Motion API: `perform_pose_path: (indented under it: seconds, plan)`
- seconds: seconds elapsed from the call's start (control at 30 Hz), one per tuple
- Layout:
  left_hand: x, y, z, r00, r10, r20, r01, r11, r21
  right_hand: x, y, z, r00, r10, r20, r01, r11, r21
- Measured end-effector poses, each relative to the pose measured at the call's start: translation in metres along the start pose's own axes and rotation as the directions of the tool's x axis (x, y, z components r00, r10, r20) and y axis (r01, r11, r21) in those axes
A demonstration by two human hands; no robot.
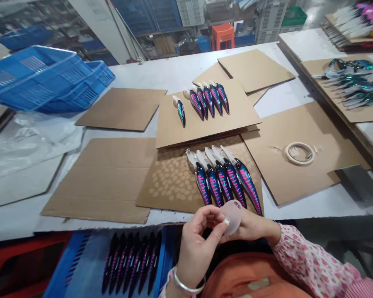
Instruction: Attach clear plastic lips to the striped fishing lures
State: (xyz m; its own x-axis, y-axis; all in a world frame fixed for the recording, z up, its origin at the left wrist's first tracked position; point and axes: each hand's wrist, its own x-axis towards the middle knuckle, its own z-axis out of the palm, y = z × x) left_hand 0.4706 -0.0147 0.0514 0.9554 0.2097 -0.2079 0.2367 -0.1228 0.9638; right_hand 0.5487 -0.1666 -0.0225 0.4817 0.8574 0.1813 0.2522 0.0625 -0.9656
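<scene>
My left hand (pixel 200 238) is closed in a pinch, with a small whitish piece (pixel 226 221) at its fingertips. Right beside that piece is a translucent, rounded lure lip (pixel 233 216). My right hand (pixel 251 224) holds it from behind; most of these fingers are hidden, and I cannot tell whether a lure body is attached. Just beyond my hands, several large fishing lures (pixel 225 182) with purple-blue bodies, pink stripes and clear lips lie side by side on a spotted cardboard sheet (pixel 164 178).
Smaller lures (pixel 208 101) lie on a raised cardboard sheet (pixel 170 134). A tape roll (pixel 300 153) and dark block (pixel 359 182) are at right. Blue baskets (pixel 49 78) stand at left. Below the table edge, a blue crate (pixel 62 265) contains dark lure bodies (pixel 132 260).
</scene>
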Motion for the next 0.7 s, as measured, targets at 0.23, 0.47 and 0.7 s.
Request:
perform_pose_path:
  seconds: [0.23, 0.47, 0.7]
  plan:
    - [-0.011, -0.008, 0.005, 0.959, 0.256, -0.124, -0.243, 0.964, 0.112, 0.000, -0.020, 0.000, 0.994, 0.107, -0.013, -0.100, 0.965, 0.240]
    - [-0.039, -0.006, -0.054, 0.986, 0.094, 0.140, -0.120, 0.974, 0.191, 0.024, -0.042, 0.003, 0.980, 0.162, -0.116, -0.132, 0.964, 0.230]
    - [-0.092, -0.120, -0.199, 0.651, -0.115, -0.751, 0.438, 0.864, 0.247, 0.018, -0.019, 0.026, 0.965, 0.198, -0.174, -0.194, 0.980, 0.037]
